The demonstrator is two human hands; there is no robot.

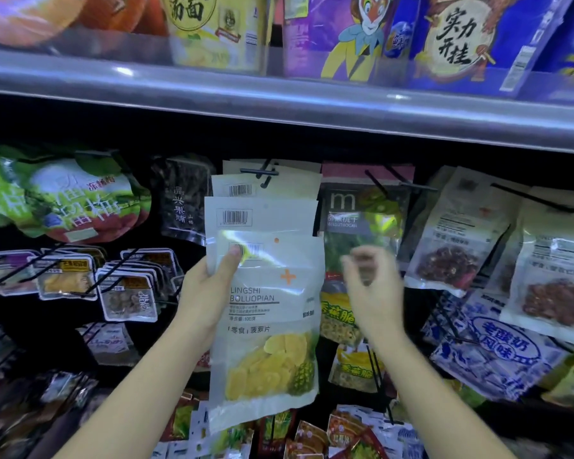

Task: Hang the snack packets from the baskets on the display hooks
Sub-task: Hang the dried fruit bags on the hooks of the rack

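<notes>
- Left hand (209, 293) has the pineapple packet (265, 326) gripped by its left edge, thumb (231, 263) pressed flat on the front right by a barcode, other fingers tucked behind where I can't see them.
- That packet sits dead center of the view, upright with a slight tilt, bottom corner swinging toward 7 o'clock. Clear window shows yellow pineapple slices, and there's an orange plus sign on the front.
- At 12 o'clock from it, 2 more packets (262, 207) of the same pale kind overlap like shingles, topmost one on a black hook (262, 172). The held one overlaps the lower one; can't tell if its hole is on the hook.
- Right hand (370, 286) is at 3 o'clock of the packet, just beside it and not touching. Fingers loosely curled, holding nothing, pretty blurry.
- Behind that hand: a green "m" packet (362, 213), with banana chip packs (338, 319) under it.
- Further out at 3 o'clock, pale packs (458, 233) with red fruit on long hooks.
- At 9 o'clock, small flat packs (126, 293) in rows on hooks.
- Shelf (279, 107) runs across the top at 12 o'clock with big bags on it.
</notes>
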